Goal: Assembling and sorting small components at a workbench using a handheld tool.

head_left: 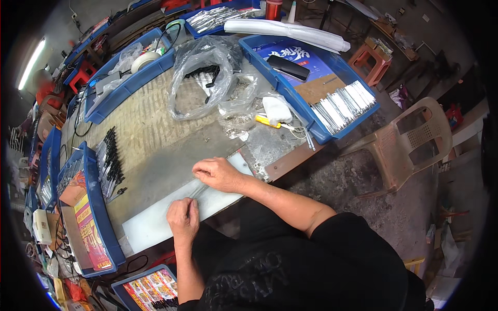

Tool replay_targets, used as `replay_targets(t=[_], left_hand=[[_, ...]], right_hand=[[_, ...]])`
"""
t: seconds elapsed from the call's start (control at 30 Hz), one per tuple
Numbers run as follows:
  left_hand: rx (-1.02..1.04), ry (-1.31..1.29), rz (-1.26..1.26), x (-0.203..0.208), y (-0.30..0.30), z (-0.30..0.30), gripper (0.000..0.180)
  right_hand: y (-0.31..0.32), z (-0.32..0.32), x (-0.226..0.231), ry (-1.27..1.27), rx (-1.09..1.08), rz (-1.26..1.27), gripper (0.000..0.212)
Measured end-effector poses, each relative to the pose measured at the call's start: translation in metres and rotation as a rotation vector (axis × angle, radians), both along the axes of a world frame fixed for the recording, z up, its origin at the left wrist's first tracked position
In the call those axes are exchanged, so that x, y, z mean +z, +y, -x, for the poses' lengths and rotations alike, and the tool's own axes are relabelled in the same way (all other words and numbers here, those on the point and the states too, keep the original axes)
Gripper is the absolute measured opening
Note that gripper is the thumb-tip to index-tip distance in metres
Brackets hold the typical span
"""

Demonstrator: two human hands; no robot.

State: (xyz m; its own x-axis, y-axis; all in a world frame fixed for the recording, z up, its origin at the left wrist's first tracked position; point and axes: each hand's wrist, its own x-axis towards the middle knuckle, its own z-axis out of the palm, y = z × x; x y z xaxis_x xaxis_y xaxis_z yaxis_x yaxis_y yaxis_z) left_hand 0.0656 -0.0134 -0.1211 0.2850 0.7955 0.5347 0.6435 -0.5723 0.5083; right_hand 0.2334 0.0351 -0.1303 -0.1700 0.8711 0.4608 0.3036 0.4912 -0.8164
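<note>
A long white board (148, 228) lies along the near edge of the workbench. Over its middle, my left hand (182, 217) is closed, thumb pressed against the curled fingers. Farther up and to the right, my right hand (220, 174) is also closed, its fingers bent down toward the board. Between the two hands runs a thin greyish piece (197, 191), slim like a rod. It is too small to name, and its ends are hidden by my fingers. A row of slim black-and-silver pieces (109, 163) lies on the bench to the left.
At the right, a blue tray (324, 136) holds bundled silver rods (345, 109) and a black phone (288, 68). A clear plastic bag (181, 103) of black parts sits mid-bench near a yellow-handled tool (267, 122). Another blue tray (98, 228) stands left; a plastic chair (410, 147) stands right.
</note>
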Motion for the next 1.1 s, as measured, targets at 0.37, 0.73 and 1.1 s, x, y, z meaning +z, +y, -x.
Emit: replay_targets(t=[0.37,0.73,1.1], left_hand=[[0.001,-0.010,0.010,-0.001,0.000,-0.001,0.008],[0.002,-0.020,-0.034,-0.006,0.002,0.005,0.009],[-0.030,-0.070,-0.078,-0.004,0.000,0.004,0.009]], right_hand=[[-0.001,-0.002,0.002,0.001,-0.002,0.028,0.010],[-0.003,0.000,0.007,0.017,0.017,0.091,0.012],[-0.008,-0.001,0.011,-0.046,-0.017,0.141,0.012]])
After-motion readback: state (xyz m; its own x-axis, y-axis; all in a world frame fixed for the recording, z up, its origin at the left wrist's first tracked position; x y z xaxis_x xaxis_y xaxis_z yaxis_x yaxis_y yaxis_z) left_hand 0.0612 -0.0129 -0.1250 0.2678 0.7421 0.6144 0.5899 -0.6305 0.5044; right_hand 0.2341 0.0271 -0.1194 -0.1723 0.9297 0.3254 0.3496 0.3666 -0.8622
